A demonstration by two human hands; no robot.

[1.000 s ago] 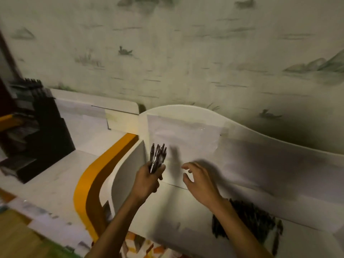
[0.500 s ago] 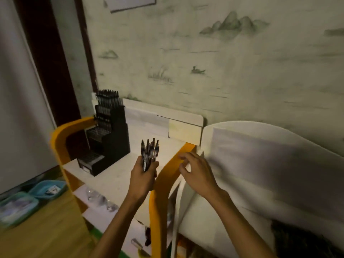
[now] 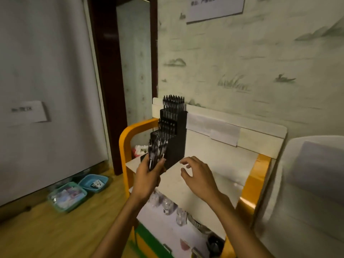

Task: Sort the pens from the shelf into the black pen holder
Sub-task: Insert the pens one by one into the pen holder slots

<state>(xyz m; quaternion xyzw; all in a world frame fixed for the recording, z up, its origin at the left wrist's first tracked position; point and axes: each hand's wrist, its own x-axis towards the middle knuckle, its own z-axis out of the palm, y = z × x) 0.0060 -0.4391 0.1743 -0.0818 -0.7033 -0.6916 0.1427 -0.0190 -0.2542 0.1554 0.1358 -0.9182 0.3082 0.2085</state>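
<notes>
Two plastic baskets (image 3: 80,190) sit on the wooden floor at lower left of the frame. Just left of centre, the left hand (image 3: 149,175) holds a bundle of pens (image 3: 156,155) upright, fingers curled round them, in front of the black pen holder (image 3: 174,135) on the shelf (image 3: 214,175). Right of it, the right hand (image 3: 200,178) hovers over the shelf with fingers spread, holding nothing.

Held pens (image 3: 156,153) blurred, count unclear.

Shop-like room: orange-edged display shelf (image 3: 258,175), stepped black pen holder (image 3: 175,138) full of pens, wall notice (image 3: 214,8) upper right.
</notes>
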